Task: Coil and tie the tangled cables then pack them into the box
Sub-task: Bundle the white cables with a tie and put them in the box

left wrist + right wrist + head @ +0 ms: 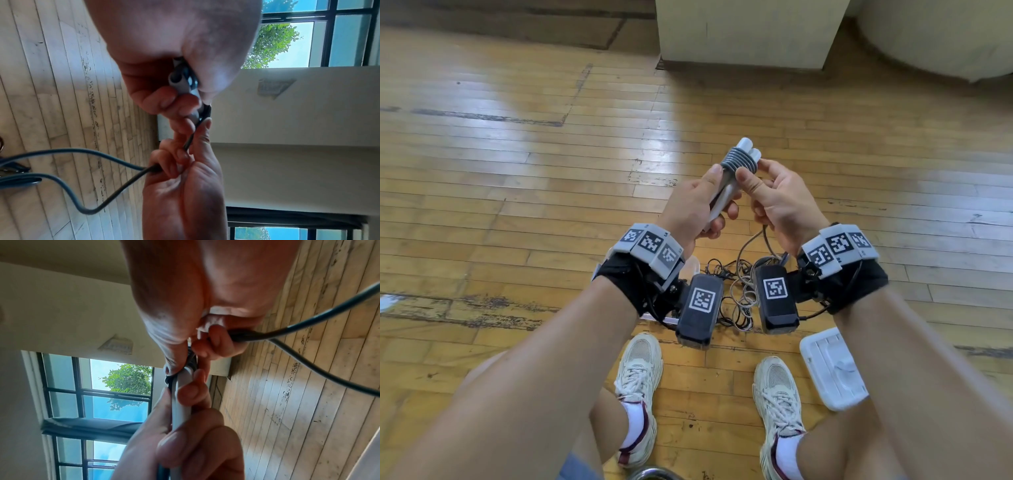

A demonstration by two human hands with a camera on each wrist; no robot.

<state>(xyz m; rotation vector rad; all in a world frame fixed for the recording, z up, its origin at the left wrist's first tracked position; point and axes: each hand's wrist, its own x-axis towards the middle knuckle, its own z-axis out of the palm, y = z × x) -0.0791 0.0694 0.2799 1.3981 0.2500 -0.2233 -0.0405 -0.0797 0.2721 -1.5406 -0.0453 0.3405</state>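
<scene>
Left hand [695, 209] fingers clamp the folded cable bundle [726, 185]; right hand [777, 202] fingers pinch the loose strand just beside the wraps, tangled cables [739, 291] below on the floor.

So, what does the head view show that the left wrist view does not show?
Only the head view shows the grey cable turns wound round the white folded bundle, the tangled pile of thin cables on the wooden floor, the white plastic lid and the white sneakers.

Only the left wrist view shows the dark-framed window and the free grey cable looping away from the right hand.

Both show the left hand gripping the bundle, the right hand pinching the cable, and the floor.
</scene>
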